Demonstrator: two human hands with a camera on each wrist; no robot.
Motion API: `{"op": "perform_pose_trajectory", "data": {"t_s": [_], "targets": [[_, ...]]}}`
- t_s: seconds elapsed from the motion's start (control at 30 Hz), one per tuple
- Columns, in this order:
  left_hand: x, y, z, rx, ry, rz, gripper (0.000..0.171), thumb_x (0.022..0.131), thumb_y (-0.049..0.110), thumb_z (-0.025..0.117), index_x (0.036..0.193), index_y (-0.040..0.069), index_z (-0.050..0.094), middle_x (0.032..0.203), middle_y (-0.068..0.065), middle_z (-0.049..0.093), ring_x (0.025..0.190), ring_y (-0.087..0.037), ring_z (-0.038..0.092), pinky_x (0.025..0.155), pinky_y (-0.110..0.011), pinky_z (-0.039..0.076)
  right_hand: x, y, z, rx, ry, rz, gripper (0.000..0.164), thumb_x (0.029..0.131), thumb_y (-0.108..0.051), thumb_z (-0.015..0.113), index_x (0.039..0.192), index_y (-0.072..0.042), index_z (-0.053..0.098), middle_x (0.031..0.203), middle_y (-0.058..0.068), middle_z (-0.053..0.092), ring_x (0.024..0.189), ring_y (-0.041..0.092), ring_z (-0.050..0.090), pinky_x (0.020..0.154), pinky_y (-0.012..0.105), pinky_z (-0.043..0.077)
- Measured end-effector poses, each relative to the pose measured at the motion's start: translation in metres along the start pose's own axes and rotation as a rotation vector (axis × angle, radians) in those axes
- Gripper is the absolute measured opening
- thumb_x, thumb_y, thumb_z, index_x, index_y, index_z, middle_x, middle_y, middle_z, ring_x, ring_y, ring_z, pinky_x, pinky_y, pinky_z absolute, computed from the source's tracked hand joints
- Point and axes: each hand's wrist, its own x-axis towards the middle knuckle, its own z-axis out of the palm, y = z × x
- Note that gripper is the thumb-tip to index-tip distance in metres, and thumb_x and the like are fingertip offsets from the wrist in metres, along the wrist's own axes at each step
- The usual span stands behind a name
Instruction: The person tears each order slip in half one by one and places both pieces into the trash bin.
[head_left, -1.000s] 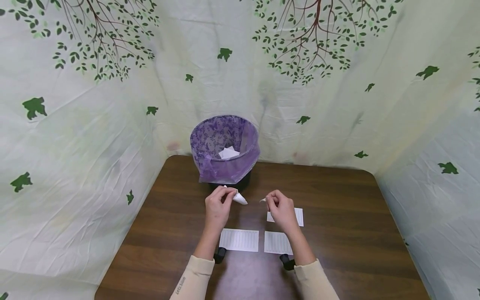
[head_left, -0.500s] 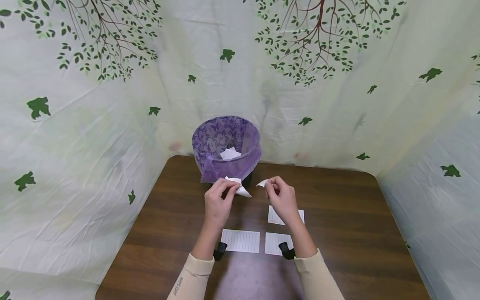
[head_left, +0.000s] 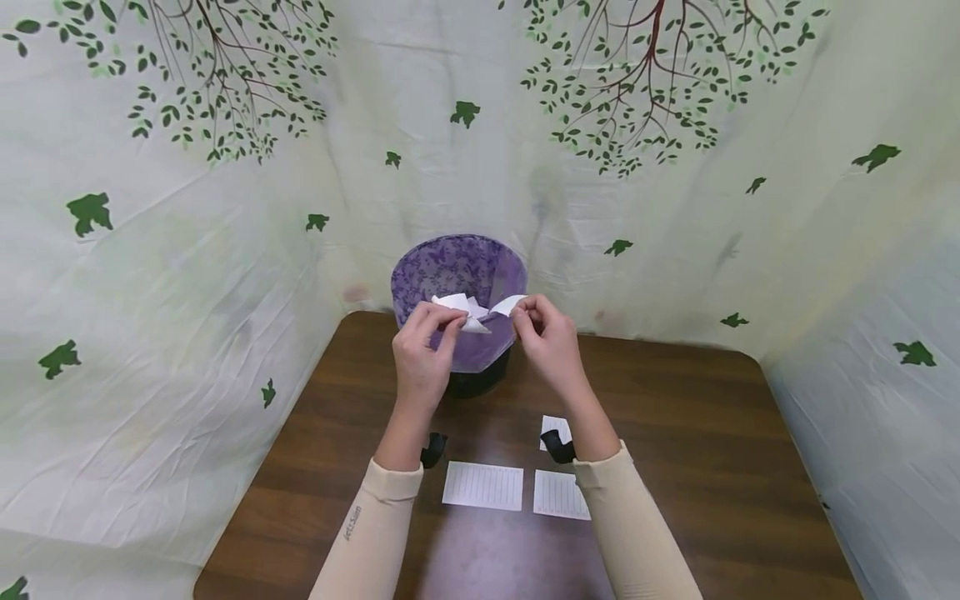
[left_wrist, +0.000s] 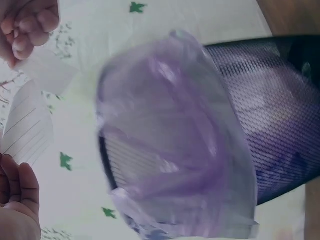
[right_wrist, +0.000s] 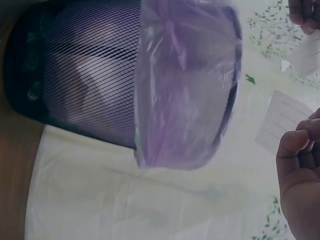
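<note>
My left hand (head_left: 423, 350) pinches torn pieces of ruled white paper (head_left: 452, 302) between thumb and fingertips, over the front rim of a wastebasket. Just to its right, my right hand (head_left: 551, 346) pinches another torn paper piece (head_left: 507, 305) at the basket's right rim. Ruled lines show on the left hand's paper (left_wrist: 30, 125) in the left wrist view, and on the right hand's paper (right_wrist: 285, 122) in the right wrist view. The black mesh wastebasket (right_wrist: 95, 75) has a translucent purple liner (head_left: 480, 354) folded over its rim. White paper inside it is partly hidden by the held pieces.
Two ruled white cards, a left card (head_left: 482, 486) and a right card (head_left: 561, 494), lie on the brown wooden table (head_left: 697, 450). A third card (head_left: 555, 423) is partly covered by the right wrist's black strap. A leaf-printed cloth (head_left: 600, 292) hangs behind the table.
Both hands have moved forward and up from above the table to the wastebasket's rim, carrying their torn paper. More of the right hand's piece shows now.
</note>
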Motion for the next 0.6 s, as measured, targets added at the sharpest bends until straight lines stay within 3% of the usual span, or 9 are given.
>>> {"op": "perform_pose_trajectory", "data": {"t_s": [0.27, 0.6], "targets": [[0.003, -0.027, 0.008, 0.076, 0.017, -0.039, 0.01, 0.098, 0.01, 0.075, 0.1, 0.002, 0.081, 0.098, -0.014, 0.07, 0.088, -0.027, 0.07, 0.084, -0.02, 0.055, 0.024, 0.009, 0.019, 0.055, -0.04, 0.035, 0.013, 0.105, -0.009, 0.061, 0.093, -0.006, 0.064, 0.069, 0.011, 0.063, 0.057, 0.012, 0.05, 0.056, 0.022, 0.039], [0.001, -0.037, 0.012, 0.175, 0.003, -0.112, 0.01, 0.099, 0.008, 0.074, 0.102, 0.002, 0.08, 0.101, -0.014, 0.069, 0.093, -0.028, 0.069, 0.083, -0.03, 0.056, 0.031, 0.023, 0.032, 0.066, -0.084, 0.091, 0.012, 0.106, -0.012, 0.059, 0.095, -0.007, 0.063, 0.071, 0.014, 0.064, 0.062, 0.017, 0.054, 0.059, 0.024, 0.043]]}}
